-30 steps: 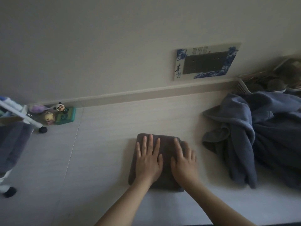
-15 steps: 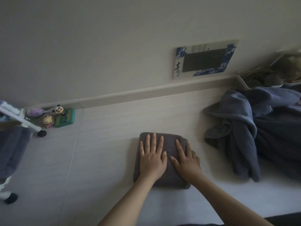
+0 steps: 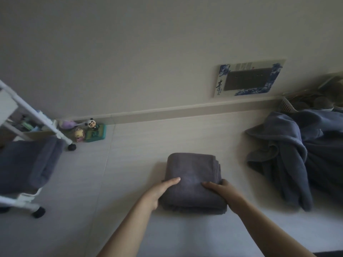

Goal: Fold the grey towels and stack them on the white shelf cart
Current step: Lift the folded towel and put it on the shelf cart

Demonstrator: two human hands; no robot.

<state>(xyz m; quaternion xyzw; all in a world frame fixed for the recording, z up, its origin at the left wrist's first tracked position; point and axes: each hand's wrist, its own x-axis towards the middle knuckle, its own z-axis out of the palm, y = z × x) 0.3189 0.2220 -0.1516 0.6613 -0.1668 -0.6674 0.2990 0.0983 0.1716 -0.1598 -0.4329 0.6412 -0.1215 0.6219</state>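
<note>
Gripping the folded grey towel (image 3: 193, 180) on the floor (image 3: 115, 182) at its near corners, left hand (image 3: 161, 190) and right hand (image 3: 223, 191) thumbs on top, you risk the far layers sagging open when you carry it left to the white shelf cart (image 3: 27, 115).

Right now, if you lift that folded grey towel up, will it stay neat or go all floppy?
The folded grey towel is soft cloth in thick layers, so it will probably sag at the unsupported far end. The left hand and right hand have a grip on both sides, which should keep the folds together. It looks bulky but likely light, and it won't roll.
</note>
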